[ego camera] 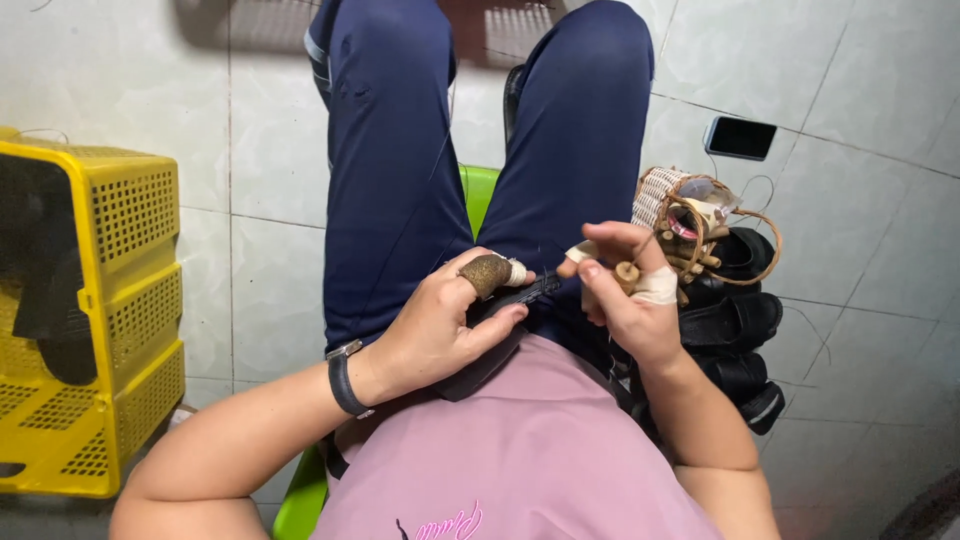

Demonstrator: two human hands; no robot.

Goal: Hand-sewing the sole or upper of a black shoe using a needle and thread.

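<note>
Pink shirt front (pixel 530 450) nearest lens, over lap in dark blue trousers (pixel 400 180). Left hand (pixel 440 330), black wristwatch (pixel 345 382) at wrist, brown thimble-like cap on thumb (pixel 487 272), fingers closed around dark flat tool (pixel 520 297); long axis pointing right, toward other hand. Right hand (pixel 625 300), taped fingers (pixel 657 287), pinching small pale wooden bead-like piece (pixel 627 273) just right of tool tip, near, contact unclear. Woven rattan bundle (pixel 690 220) behind, on black sandals (pixel 735 300). Yellow plastic crate (pixel 110 300) well apart, left, on tiled floor (pixel 850 100).

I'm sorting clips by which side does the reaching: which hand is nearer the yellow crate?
Left. The left hand rests on the lap, on the yellow crate's side; the right hand is farther off, beside the black sandals.
</note>
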